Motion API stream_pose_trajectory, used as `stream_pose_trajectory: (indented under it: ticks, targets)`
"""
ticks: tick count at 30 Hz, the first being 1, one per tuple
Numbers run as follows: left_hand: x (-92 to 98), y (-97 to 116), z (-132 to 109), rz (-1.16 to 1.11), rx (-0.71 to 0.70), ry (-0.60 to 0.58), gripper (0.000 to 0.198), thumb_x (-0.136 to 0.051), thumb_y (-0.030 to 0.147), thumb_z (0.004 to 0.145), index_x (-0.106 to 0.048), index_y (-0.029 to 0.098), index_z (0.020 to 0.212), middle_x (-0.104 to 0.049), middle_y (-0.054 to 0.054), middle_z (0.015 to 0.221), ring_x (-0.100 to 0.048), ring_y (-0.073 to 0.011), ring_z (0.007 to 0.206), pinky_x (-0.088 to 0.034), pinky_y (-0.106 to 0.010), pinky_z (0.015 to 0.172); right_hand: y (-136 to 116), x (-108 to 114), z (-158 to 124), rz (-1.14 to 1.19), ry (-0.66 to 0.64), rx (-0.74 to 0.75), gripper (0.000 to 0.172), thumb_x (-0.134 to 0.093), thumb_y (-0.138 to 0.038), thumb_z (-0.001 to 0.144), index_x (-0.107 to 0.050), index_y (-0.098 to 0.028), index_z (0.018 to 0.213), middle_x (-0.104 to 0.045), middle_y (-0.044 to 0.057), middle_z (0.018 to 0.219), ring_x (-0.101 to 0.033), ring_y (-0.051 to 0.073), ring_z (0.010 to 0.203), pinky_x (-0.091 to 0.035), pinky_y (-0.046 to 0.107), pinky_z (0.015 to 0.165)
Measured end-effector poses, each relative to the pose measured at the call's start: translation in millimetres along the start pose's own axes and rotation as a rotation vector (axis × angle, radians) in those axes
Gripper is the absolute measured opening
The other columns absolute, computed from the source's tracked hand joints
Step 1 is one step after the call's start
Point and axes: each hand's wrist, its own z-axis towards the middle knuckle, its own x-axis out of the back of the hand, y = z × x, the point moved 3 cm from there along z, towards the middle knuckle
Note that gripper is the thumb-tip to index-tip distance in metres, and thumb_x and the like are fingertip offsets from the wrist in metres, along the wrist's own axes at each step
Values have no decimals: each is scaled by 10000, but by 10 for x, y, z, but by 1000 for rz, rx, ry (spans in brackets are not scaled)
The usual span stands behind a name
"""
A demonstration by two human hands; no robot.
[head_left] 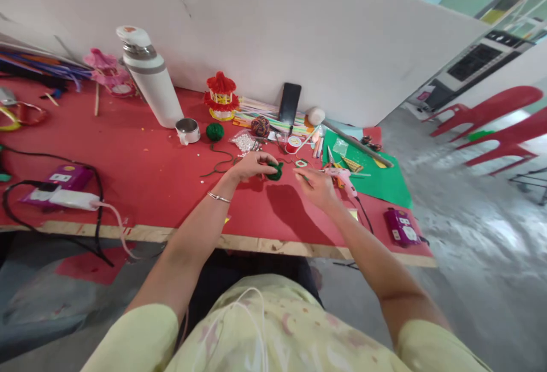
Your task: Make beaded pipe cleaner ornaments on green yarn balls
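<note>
My left hand [255, 167] is closed on a small dark green yarn piece [276, 174], held just above the red table top. To its right, my right hand [319, 188] has its fingers pinched together; a thin dark thing shows at the fingertips, too small to name. A pink glue gun [342, 178] lies right behind my right hand. Dark green yarn [220, 162] trails over the table left of my left hand, near a green yarn ball [215, 131]. Behind the hands are a red thread spool [293, 144], a multicoloured yarn ball [260, 126] and a bag of white beads [244, 142].
A white flask [151, 84] and metal cup [187, 131] stand at the back left, beside a red-and-yellow craft lantern [221, 98]. A phone [289, 104] leans on the partition. Purple power boxes [402, 227] and cords lie near the front edge. Green sheet [384, 181] covers the right side.
</note>
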Motion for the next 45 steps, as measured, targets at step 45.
stream_pose_trajectory:
  ticks: [45]
  targets:
    - [-75, 15, 48, 144, 37, 352, 392, -775, 548, 797, -807, 180, 929, -674, -17, 653, -521, -97, 479, -397, -228, 457, 393, -792, 481, 963, -282, -321, 554, -818, -471, 782, -710, -198, 1252, -796, 57, 1035, -738, 169, 694, -639, 312, 658]
